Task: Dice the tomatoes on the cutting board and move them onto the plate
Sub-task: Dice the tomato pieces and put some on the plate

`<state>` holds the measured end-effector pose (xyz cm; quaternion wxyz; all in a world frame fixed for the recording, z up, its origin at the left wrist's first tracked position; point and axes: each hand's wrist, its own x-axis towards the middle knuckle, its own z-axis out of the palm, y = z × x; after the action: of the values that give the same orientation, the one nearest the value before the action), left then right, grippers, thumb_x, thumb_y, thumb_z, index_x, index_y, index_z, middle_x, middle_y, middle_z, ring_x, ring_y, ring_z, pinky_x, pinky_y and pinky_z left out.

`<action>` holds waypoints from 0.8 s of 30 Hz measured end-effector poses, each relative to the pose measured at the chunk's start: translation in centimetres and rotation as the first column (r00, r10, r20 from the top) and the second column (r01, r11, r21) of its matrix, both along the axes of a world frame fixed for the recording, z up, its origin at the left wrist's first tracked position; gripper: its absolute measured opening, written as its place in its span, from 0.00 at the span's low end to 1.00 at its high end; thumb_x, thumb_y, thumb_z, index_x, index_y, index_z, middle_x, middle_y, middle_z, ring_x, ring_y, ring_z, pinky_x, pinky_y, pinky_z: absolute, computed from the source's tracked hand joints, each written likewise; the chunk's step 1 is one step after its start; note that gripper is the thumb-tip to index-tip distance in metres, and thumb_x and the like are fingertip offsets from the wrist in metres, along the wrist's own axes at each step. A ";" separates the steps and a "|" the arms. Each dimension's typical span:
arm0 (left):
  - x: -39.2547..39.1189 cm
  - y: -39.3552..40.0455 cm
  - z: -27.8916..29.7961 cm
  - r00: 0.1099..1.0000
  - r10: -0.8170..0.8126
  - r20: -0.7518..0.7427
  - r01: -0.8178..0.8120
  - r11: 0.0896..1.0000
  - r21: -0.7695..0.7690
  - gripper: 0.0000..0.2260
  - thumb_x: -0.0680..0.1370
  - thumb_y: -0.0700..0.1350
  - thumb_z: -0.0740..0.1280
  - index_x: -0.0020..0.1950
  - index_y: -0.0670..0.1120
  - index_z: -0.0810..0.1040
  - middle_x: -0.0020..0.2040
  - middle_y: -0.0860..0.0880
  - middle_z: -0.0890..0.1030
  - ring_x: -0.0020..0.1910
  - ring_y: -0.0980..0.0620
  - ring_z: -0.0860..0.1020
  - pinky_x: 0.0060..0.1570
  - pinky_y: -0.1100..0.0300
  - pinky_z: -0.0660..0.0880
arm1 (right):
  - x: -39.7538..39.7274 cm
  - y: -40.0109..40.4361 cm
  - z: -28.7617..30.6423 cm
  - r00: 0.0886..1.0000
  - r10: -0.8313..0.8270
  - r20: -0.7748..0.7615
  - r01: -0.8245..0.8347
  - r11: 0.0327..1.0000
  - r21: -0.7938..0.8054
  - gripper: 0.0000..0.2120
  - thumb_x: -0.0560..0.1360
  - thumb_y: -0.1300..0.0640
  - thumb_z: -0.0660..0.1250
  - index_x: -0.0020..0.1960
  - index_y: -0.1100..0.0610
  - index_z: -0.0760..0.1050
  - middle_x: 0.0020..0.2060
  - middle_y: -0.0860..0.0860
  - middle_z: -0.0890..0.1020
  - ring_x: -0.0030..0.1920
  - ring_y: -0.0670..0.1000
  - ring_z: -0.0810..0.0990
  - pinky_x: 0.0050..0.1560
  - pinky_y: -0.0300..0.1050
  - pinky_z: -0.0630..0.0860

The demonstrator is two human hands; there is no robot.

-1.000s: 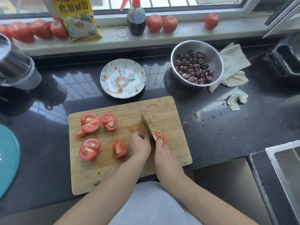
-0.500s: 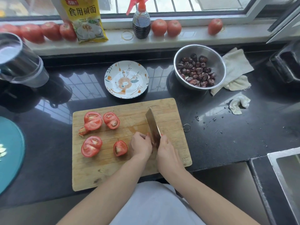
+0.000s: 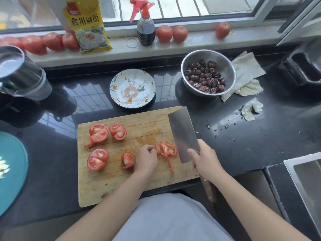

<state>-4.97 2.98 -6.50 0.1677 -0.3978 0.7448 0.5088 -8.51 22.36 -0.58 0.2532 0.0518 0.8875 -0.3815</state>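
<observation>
I see the sliced tomato point(image 3: 166, 149) lying near the right side of the wooden cutting board point(image 3: 111, 186), fanned into several thin red slices, with one loose strip point(image 3: 171, 165) lying just below them. My left hand point(image 3: 146, 158) is curled loosely, its fingertips point(image 3: 152, 148) touching the left edge of those slices. My right hand point(image 3: 204, 160) is wrapped around the cleaver point(image 3: 184, 135) where the blade meets the wooden handle; the broad blade is tilted so its flat face shows, and its lower edge sits just right of the slices, touching or nearly touching them, I cannot tell which.

On the left half of the board I see four more tomato pieces, cut face up: two halves in the far row point(image 3: 98, 132) point(image 3: 118, 131), a larger half point(image 3: 97, 159) and a smaller wedge point(image 3: 127, 160) in the near row. A small scrap of tomato point(image 3: 89, 144) lies by the far-left half.

Just beyond the board stands the patterned plate point(image 3: 149, 79), with no tomato on it. To its right is a steel bowl point(image 3: 225, 66) of dark red dates point(image 3: 205, 78), with a crumpled cloth point(image 3: 246, 70) beside it. Whole tomatoes point(image 3: 172, 33) line the windowsill, along with a spray bottle point(image 3: 145, 30) and a yellow packet point(image 3: 86, 25). A teal plate point(image 3: 15, 164) shows at the left edge.
</observation>
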 end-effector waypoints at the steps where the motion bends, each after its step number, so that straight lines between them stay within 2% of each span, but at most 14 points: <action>1: 0.1 -0.1 0.0 1.000 -0.017 -0.006 0.017 1.000 -0.007 0.12 0.84 0.45 0.60 0.64 0.53 0.79 0.56 0.48 0.84 0.54 0.47 0.83 0.56 0.45 0.83 | 0.2 1.1 -0.3 0.999 -0.028 0.031 0.029 0.999 -0.015 0.04 0.80 0.58 0.61 0.47 0.51 0.71 0.35 0.51 0.81 0.28 0.50 0.79 0.28 0.40 0.71; 4: 0.1 -0.4 -0.3 0.997 -0.073 -0.013 0.073 0.997 -0.017 0.19 0.84 0.44 0.59 0.75 0.52 0.74 0.67 0.48 0.79 0.62 0.46 0.81 0.62 0.43 0.81 | 1.1 3.5 -1.1 0.984 -0.111 0.137 0.121 0.991 -0.060 0.06 0.81 0.59 0.61 0.51 0.49 0.74 0.41 0.56 0.84 0.32 0.56 0.84 0.32 0.46 0.76; 8: 0.0 -0.4 -0.1 0.980 -0.199 -0.014 0.199 0.979 -0.036 0.24 0.83 0.38 0.57 0.80 0.49 0.68 0.75 0.49 0.70 0.69 0.47 0.75 0.70 0.45 0.75 | 2.8 4.8 -2.5 0.941 -0.175 0.290 0.220 0.966 -0.134 0.08 0.83 0.57 0.59 0.60 0.50 0.72 0.52 0.53 0.81 0.34 0.55 0.83 0.34 0.43 0.77; 10: 0.4 -0.2 0.2 0.953 -0.300 -0.028 0.293 0.943 -0.158 0.24 0.84 0.39 0.56 0.81 0.47 0.65 0.76 0.50 0.68 0.74 0.49 0.69 0.75 0.50 0.68 | 3.8 4.5 -3.2 0.929 -0.183 0.323 0.238 0.961 -0.140 0.08 0.83 0.56 0.60 0.61 0.50 0.72 0.53 0.53 0.81 0.33 0.53 0.82 0.35 0.43 0.77; 12: 0.9 0.3 0.2 0.915 -0.394 -0.083 0.354 0.886 -0.301 0.24 0.86 0.44 0.57 0.83 0.47 0.62 0.78 0.51 0.66 0.78 0.51 0.62 0.78 0.52 0.62 | 4.9 3.3 -3.9 0.917 -0.205 0.342 0.269 0.951 -0.151 0.09 0.83 0.57 0.60 0.62 0.51 0.73 0.52 0.53 0.81 0.32 0.52 0.81 0.34 0.43 0.78; 16: 1.7 2.2 -2.1 0.853 -0.498 -0.155 0.407 0.821 -0.401 0.27 0.87 0.52 0.55 0.85 0.47 0.55 0.85 0.50 0.56 0.84 0.54 0.47 0.81 0.56 0.45 | 6.3 0.0 -5.0 0.906 -0.291 0.308 0.342 0.931 -0.125 0.05 0.81 0.57 0.62 0.56 0.50 0.74 0.47 0.53 0.82 0.29 0.52 0.81 0.33 0.46 0.80; 20: 1.2 4.6 -2.7 0.869 -0.413 -0.271 0.321 0.890 -0.324 0.25 0.87 0.46 0.55 0.84 0.45 0.56 0.85 0.49 0.56 0.84 0.53 0.50 0.81 0.59 0.45 | 7.2 -3.1 -6.2 0.898 -0.332 0.289 0.381 0.915 -0.133 0.02 0.80 0.55 0.63 0.51 0.50 0.74 0.43 0.54 0.82 0.28 0.52 0.82 0.32 0.49 0.78; 24: 0.8 5.2 -3.2 0.874 -0.333 -0.354 0.248 0.932 -0.264 0.22 0.87 0.44 0.55 0.82 0.42 0.63 0.83 0.47 0.61 0.82 0.52 0.57 0.81 0.58 0.51 | 7.5 -5.4 -6.0 0.866 -0.388 0.315 0.449 0.880 -0.152 0.04 0.80 0.55 0.62 0.50 0.53 0.75 0.39 0.56 0.82 0.26 0.50 0.80 0.26 0.42 0.73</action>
<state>-4.14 8.19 -9.74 0.0468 -0.1860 0.8641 0.4653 -1.01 17.01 -6.54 0.2889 0.2681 0.7629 -0.5125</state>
